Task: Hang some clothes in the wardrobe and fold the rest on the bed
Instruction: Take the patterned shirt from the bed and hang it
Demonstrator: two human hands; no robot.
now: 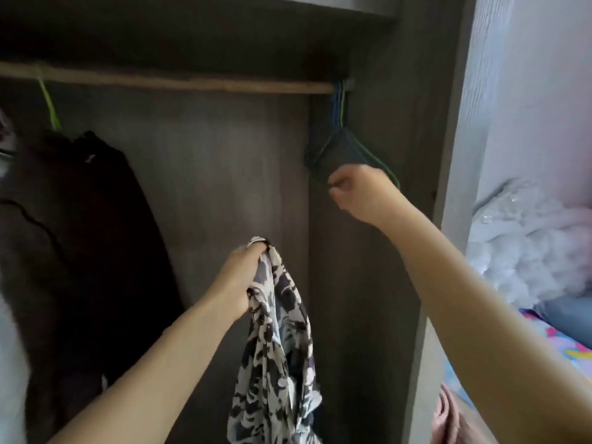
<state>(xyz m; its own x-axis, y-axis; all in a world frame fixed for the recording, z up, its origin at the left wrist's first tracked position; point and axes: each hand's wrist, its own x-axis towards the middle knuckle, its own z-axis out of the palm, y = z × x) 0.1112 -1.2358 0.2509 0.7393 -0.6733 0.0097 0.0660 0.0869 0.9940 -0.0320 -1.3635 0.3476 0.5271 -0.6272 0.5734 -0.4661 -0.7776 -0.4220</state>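
Observation:
I face an open dark wood wardrobe [208, 174] with a wooden rail [192, 84] across its top. My left hand [243, 277] grips a black-and-white patterned garment [275, 347] by its top, and the cloth hangs down in front of the wardrobe. My right hand [362, 193] reaches up to a bunch of empty blue and green wire hangers [342, 145] at the rail's right end, fingers curled at their lower edge. Whether it grips a hanger is unclear.
A dark garment [89, 235] hangs from a green hanger [48, 104] at the left of the rail. The wardrobe's right side panel [448, 155] stands beside my right arm. To the right lie white bedding [525, 245], a colourful bed sheet [570, 350] and a pink cloth [448, 418].

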